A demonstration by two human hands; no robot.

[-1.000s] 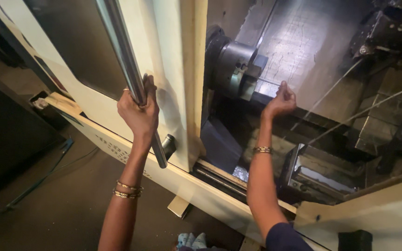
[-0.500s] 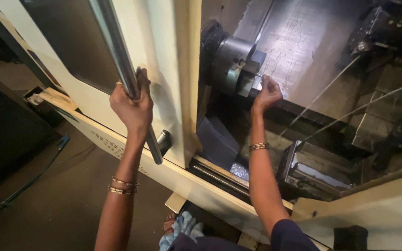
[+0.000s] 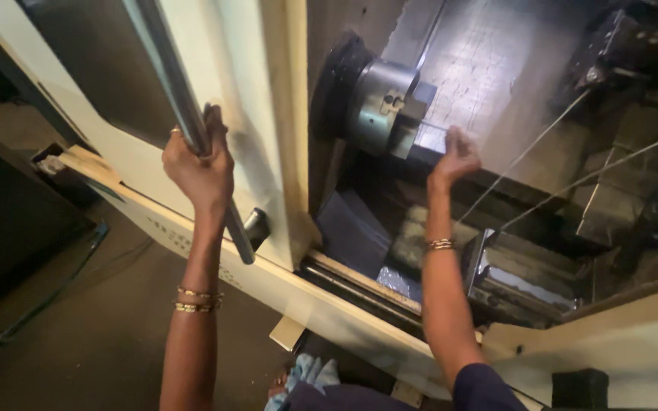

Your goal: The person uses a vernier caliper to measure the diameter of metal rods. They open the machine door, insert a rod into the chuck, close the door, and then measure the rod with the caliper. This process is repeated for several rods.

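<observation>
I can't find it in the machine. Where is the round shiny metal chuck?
In the head view, the chuck sits upper middle inside the machine, just right of the cream door, with the right hand close beside it.

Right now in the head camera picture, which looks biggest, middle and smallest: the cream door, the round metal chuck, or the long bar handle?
1. Cream door, by far the biggest.
2. Bar handle, long but thin, gripped by the left hand.
3. Metal chuck, near the right hand.
The chuck sits farther from the camera, so handle versus chuck is unsure.
</observation>
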